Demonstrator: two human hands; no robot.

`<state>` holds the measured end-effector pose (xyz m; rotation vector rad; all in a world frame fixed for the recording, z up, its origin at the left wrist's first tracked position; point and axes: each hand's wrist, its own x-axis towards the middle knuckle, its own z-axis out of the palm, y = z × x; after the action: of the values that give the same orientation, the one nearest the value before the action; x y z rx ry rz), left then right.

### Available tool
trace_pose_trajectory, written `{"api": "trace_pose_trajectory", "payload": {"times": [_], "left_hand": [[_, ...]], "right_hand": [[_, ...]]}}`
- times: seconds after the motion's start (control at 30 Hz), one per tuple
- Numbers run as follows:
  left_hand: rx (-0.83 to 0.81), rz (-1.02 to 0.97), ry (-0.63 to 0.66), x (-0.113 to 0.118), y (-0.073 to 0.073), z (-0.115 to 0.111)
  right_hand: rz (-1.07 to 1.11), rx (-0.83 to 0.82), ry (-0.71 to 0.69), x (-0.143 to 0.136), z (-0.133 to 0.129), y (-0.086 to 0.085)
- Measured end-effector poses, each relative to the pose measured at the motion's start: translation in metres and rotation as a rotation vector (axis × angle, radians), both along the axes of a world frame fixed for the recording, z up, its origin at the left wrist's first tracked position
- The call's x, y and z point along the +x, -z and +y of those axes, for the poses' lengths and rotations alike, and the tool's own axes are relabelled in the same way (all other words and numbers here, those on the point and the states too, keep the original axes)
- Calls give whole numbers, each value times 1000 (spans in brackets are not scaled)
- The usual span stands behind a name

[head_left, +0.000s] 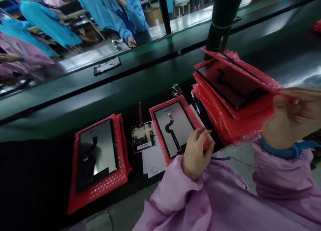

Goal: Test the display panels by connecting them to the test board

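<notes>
My right hand pinches the corner of a red bubble-wrap sheet, which is raised at a slant above a stack. Beneath that sheet, a dark display panel with a curved black ribbon cable lies on more red bubble wrap. My left hand is open, its fingers loosely apart, at the lower right corner of the middle display panel. That panel lies back side up on red bubble wrap, with a black flex cable across it. Whether my left fingers touch the panel is unclear.
To the left, another display panel rests on red bubble wrap. Between the panels are a small circuit assembly and white paper sheets. A shiny round object and pens lie behind. Co-workers in blue stand across the line.
</notes>
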<state>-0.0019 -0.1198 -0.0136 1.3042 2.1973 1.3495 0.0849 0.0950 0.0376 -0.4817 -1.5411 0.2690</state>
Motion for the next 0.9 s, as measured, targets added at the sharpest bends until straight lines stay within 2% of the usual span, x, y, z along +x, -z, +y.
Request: {"api": "trace_pose_trajectory", "payload": {"times": [0.17, 0.23, 0.3, 0.37, 0.4, 0.5, 0.6, 0.67, 0.73, 0.83, 0.9], "left_hand": [[53, -153, 0, 0, 0, 2], [126, -371, 39, -1, -4, 10], [229, -694, 111, -3, -11, 25], [299, -982, 180, -5, -18, 44], [309, -1055, 182, -5, -21, 54], [271, -1009, 83, -6, -27, 81], [260, -901, -15, -3, -28, 93], [304, -880, -41, -3, -29, 87], [343, -834, -74, -9, -32, 69], [291, -727, -203, -26, -41, 21], [226, -790, -318, -40, -48, -14]], "right_hand": [[28, 57, -66, -6, 4, 6], [-44, 79, -64, 0, -1, 14], [-187, 128, -56, 10, -11, 23], [-355, 216, -121, 21, -24, 31], [-420, 263, -178, 26, -32, 34], [-562, 353, -323, 37, -51, 35], [-694, 371, -365, 49, -57, 16], [-719, 345, -373, 65, -50, -7], [-692, 243, -370, 82, -36, -33], [-723, 33, -309, 95, -7, -62], [-816, -72, -299, 85, 13, -70]]}}
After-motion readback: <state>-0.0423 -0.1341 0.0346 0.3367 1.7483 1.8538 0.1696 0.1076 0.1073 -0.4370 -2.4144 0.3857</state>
